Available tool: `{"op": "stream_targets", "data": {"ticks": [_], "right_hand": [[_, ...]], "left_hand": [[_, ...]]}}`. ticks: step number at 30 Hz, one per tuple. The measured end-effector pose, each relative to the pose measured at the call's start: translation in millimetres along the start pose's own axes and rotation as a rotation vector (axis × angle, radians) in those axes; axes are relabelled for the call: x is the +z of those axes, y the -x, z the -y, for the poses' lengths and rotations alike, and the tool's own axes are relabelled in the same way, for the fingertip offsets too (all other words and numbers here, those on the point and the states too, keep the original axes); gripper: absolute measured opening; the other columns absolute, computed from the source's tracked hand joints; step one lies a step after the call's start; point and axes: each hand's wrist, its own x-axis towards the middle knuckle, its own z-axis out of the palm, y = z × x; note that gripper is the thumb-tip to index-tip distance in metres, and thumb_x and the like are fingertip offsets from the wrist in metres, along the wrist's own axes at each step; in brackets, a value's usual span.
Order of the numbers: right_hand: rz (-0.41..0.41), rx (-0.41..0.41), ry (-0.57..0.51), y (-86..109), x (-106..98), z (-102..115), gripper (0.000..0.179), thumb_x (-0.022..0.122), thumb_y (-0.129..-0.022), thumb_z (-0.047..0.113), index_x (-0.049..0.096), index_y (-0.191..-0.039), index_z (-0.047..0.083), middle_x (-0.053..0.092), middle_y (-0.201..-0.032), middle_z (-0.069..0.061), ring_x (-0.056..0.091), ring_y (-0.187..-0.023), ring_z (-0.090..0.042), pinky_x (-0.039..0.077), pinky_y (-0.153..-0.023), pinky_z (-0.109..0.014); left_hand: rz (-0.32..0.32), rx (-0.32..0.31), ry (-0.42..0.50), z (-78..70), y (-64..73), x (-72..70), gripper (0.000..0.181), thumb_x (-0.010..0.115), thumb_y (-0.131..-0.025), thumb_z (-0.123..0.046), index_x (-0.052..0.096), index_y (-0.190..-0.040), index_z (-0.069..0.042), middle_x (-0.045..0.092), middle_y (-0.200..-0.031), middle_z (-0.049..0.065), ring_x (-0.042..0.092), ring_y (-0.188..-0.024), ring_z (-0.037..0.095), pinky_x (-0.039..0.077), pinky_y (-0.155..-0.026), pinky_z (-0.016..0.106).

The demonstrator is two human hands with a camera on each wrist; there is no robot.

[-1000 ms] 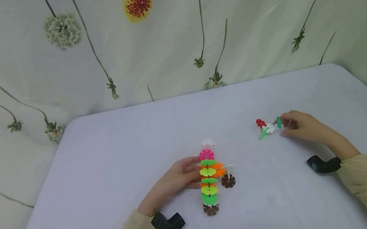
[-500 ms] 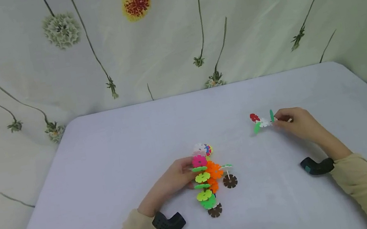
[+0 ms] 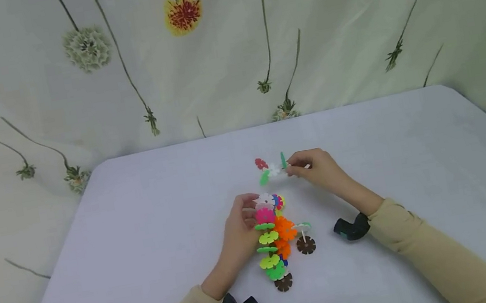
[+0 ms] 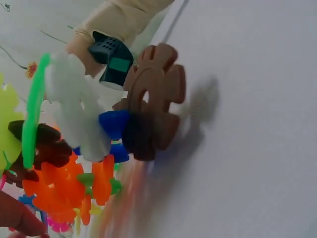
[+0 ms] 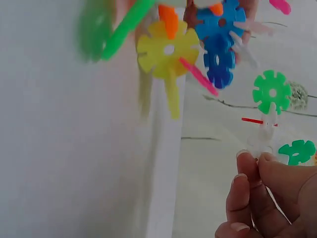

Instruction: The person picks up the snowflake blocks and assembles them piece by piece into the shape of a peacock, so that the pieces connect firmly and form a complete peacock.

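My left hand grips the upper left side of a colourful build of slotted snowflake discs, its fingers partly hidden behind it. Pink, green, yellow, orange and white discs run down the build, with brown discs at its lower ends. In the left wrist view a brown disc stands close to the camera. Beyond the build's top, my right hand pinches a small cluster of snowflake discs between thumb and fingers. White, green and red pieces make up this cluster, which is held apart from the build.
Both hands work over a white-covered table. A pale cloth with printed flowers hangs behind its far edge. Each wrist wears a black camera mount.
My right hand has lifted the small cluster and carried it left, close above the build. The build has turned slightly, and my left hand has shifted up towards its top.
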Motion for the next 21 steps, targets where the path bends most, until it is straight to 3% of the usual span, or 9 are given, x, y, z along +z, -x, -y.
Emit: {"op": "stream_targets", "data": {"ticks": [3, 6, 12, 16, 18, 21], "right_hand": [[0.038, -0.007, -0.064, -1.5, 13, 6, 0.008, 0.065, -0.088, 0.007, 0.069, -0.091, 0.001, 0.068, -0.080, -0.002, 0.058, -0.071, -0.019, 0.050, -0.063, -0.031], [0.069, -0.009, -0.109, -1.0, 23, 12, 0.007, 0.065, -0.088, 0.007, 0.069, -0.089, 0.001, 0.069, -0.079, -0.002, 0.060, -0.073, -0.019, 0.051, -0.066, -0.033], [0.129, -0.073, -0.078, -4.7, 30, 23, 0.007, 0.066, -0.088, 0.009, 0.070, -0.088, 0.003, 0.067, -0.076, 0.001, 0.060, -0.074, -0.016, 0.051, -0.070, -0.032], [0.198, -0.121, -0.045, -3.6, 32, 30, 0.008, 0.064, -0.088, 0.006, 0.071, -0.091, 0.003, 0.067, -0.082, 0.000, 0.059, -0.076, -0.015, 0.051, -0.069, -0.031], [0.222, -0.115, -0.030, -1.4, 33, 34, 0.010, 0.063, -0.089, 0.006, 0.071, -0.094, 0.003, 0.068, -0.085, 0.000, 0.059, -0.078, -0.016, 0.051, -0.068, -0.029], [0.220, -0.097, 0.013, 6.2, 30, 37, 0.017, 0.063, -0.089, 0.007, 0.068, -0.106, 0.004, 0.067, -0.093, -0.002, 0.057, -0.082, -0.016, 0.050, -0.067, -0.027]], "left_hand": [[-0.083, 0.050, 0.086, -0.1, 1.2, 3.7, 0.042, 0.058, -0.085, 0.006, 0.047, -0.124, -0.003, 0.054, -0.108, 0.011, 0.057, -0.092, 0.025, 0.049, -0.084, 0.035], [-0.123, 0.052, 0.186, -2.6, 1.6, 6.1, 0.038, 0.051, -0.092, 0.001, 0.044, -0.130, -0.003, 0.054, -0.110, 0.013, 0.056, -0.096, 0.027, 0.049, -0.084, 0.032], [-0.108, -0.073, 0.333, -5.9, -2.4, 7.8, 0.053, 0.056, -0.095, -0.026, 0.035, -0.139, -0.006, 0.052, -0.117, 0.014, 0.054, -0.108, 0.028, 0.049, -0.086, 0.033], [-0.133, -0.140, 0.421, -4.4, 0.8, 9.7, 0.070, 0.059, -0.092, -0.033, 0.024, -0.145, -0.003, 0.047, -0.127, 0.015, 0.049, -0.117, 0.031, 0.045, -0.091, 0.037], [-0.154, -0.130, 0.463, -2.9, 3.1, 11.6, 0.069, 0.060, -0.093, -0.032, 0.026, -0.144, -0.001, 0.047, -0.129, 0.014, 0.048, -0.118, 0.030, 0.045, -0.091, 0.036], [-0.184, -0.077, 0.475, -1.0, 5.5, 15.2, 0.055, 0.059, -0.093, -0.028, 0.040, -0.137, -0.001, 0.049, -0.130, 0.011, 0.047, -0.119, 0.026, 0.044, -0.093, 0.035]]}}
